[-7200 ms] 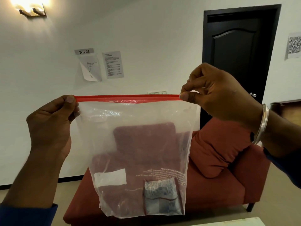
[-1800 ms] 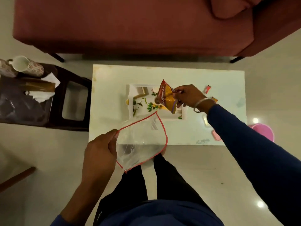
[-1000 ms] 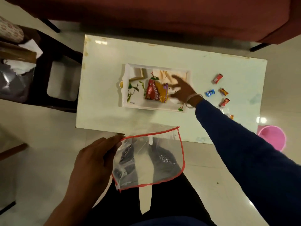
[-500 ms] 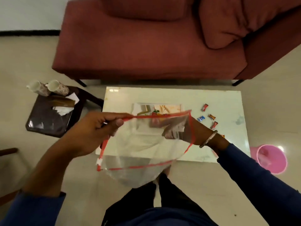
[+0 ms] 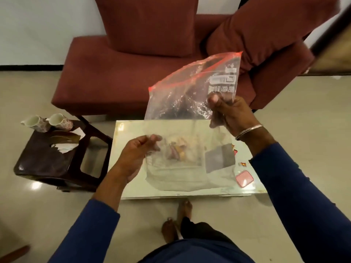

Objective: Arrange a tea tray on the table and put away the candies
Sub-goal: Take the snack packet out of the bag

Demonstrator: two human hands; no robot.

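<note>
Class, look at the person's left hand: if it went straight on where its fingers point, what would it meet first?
Probably the clear plastic bag, held up by the right hand. The left hand points its fingers to the right, at the bag's hanging left edge. Blur hides whether they touch.

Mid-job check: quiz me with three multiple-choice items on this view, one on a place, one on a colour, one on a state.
1. Where are the two floral ceramic cups? A on the floor; B on the dark brown stool; C on the red sofa.
2. What colour is the seal strip on the clear plastic zip bag? A blue; B red; C green.
3. What is the right hand doing? A gripping the bag; B lying flat on the table; C holding a cup.
Key: 1 B, both cups rest on the stool's top. 2 B, red lines edge the bag's mouth. 3 A, its thumb and fingers pinch the bag.
</note>
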